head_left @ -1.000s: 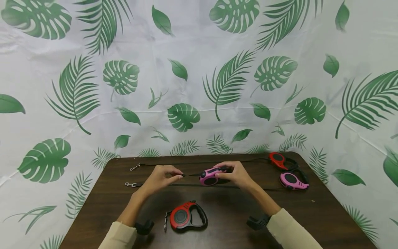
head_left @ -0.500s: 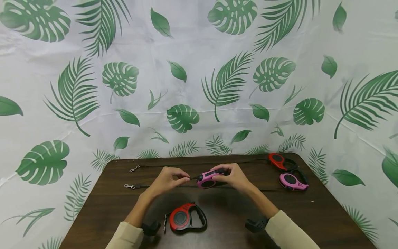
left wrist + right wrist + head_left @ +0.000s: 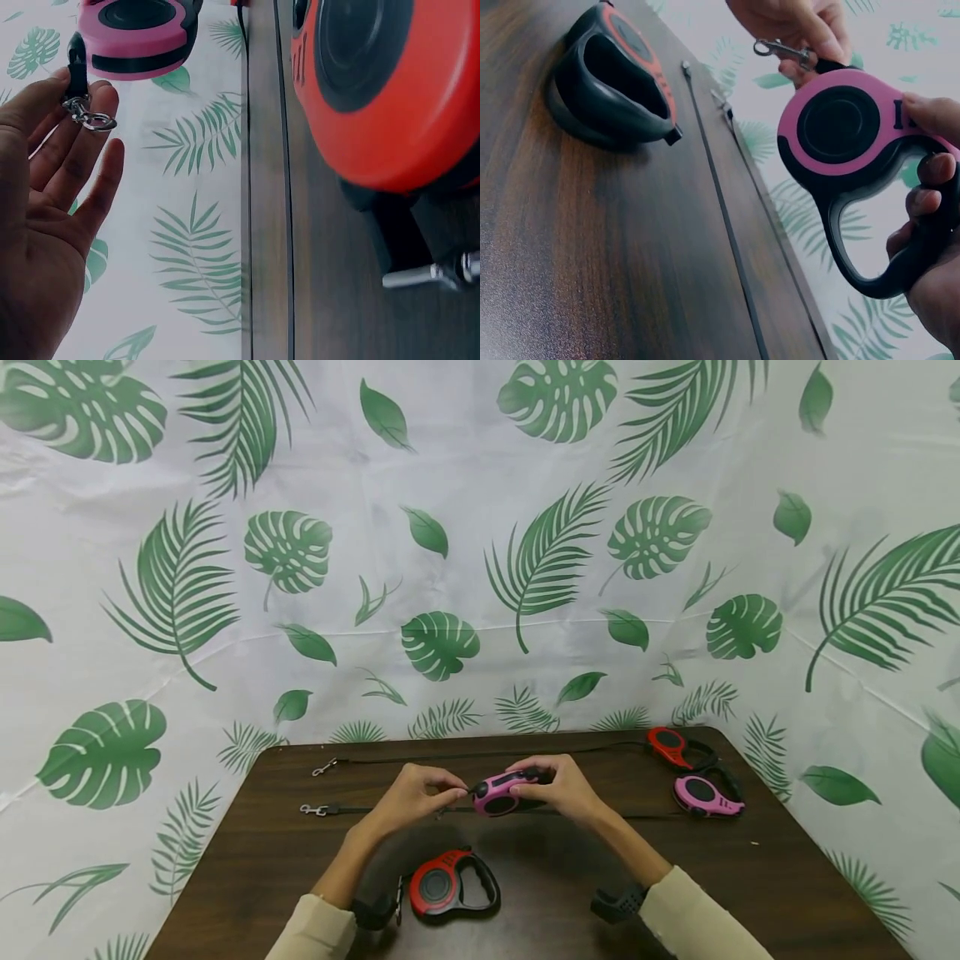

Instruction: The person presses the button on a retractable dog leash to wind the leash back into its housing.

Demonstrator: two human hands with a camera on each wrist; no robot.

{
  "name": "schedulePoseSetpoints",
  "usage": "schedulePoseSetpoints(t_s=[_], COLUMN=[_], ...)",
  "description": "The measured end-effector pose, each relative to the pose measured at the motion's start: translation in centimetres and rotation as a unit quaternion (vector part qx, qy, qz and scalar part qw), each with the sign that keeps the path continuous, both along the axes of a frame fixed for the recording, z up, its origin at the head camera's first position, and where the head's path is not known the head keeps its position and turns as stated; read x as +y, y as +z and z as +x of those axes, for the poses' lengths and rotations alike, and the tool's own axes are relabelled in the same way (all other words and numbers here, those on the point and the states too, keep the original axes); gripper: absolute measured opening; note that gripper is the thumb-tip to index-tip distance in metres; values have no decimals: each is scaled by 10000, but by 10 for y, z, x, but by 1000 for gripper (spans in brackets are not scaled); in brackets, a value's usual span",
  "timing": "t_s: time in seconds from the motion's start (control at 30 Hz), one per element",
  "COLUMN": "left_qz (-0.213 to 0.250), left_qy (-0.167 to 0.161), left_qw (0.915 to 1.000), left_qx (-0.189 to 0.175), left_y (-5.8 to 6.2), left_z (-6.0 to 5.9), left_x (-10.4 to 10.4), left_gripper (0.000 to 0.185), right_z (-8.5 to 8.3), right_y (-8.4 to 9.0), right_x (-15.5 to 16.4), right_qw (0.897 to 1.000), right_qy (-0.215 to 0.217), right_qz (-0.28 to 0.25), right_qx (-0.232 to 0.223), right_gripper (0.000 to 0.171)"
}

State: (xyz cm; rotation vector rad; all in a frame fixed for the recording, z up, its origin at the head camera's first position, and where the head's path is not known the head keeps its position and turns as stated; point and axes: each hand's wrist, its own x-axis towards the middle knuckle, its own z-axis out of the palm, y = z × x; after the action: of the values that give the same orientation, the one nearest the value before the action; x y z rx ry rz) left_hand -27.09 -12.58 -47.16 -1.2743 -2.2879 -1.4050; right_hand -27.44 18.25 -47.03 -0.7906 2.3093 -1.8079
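My right hand [image 3: 564, 787] grips the black handle of a pink retractable dog leash [image 3: 493, 795], held up over the middle of the table. In the right wrist view its fingers wrap the handle, and the thumb [image 3: 934, 116] lies on the pink casing. Thumb and finger of my left hand [image 3: 420, 795] pinch the short black strap end [image 3: 78, 79] right at the casing's outlet. From that strap hangs a silver snap hook [image 3: 90, 118]. Nearer me, a red retractable leash [image 3: 422, 893] lies flat, its hook at its left side.
At the table's [image 3: 247, 860] back right lie another red leash [image 3: 667, 742] and another pink leash [image 3: 701, 791]. Their cords run leftward across the table to two metal snap hooks [image 3: 315, 810]. A leaf-printed cloth [image 3: 465, 568] hangs behind.
My left hand has moved right with the strap end, up to the pink casing. The cord stretched between the two hands has shortened until the strap meets the outlet. The right hand has barely moved.
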Motion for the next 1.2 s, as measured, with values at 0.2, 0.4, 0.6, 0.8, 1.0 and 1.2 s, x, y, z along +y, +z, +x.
schedulePoseSetpoints(t_s=[0.2, 0.4, 0.6, 0.8, 1.0, 1.2], left_qz=[-20, -121, -269, -383, -431, -534], left_qy=[58, 368, 467, 604, 743, 630], left_qw=[10000, 9989, 9985, 9974, 9950, 9926], left_qx=[-3, 271, 79, -17, -508, -896], left_y=[-2, 0, 2, 6, 7, 2], left_z=[0, 0, 4, 10, 17, 26], left_x=[4, 9, 15, 23, 32, 43], left_gripper=[9, 16, 26, 29, 30, 29], right_z=[2, 3, 3, 3, 6, 11], right_y=[-1, 2, 5, 6, 4, -1], right_x=[-3, -4, -3, 0, 7, 18], right_qw=[10000, 9995, 9990, 9993, 9985, 9977], right_qy=[-24, -113, -142, -251, -456, -331], right_qz=[-83, -248, -364, -234, -34, -32], right_qx=[-37, -161, -212, -165, -300, -596], right_gripper=[27, 29, 29, 27, 29, 31])
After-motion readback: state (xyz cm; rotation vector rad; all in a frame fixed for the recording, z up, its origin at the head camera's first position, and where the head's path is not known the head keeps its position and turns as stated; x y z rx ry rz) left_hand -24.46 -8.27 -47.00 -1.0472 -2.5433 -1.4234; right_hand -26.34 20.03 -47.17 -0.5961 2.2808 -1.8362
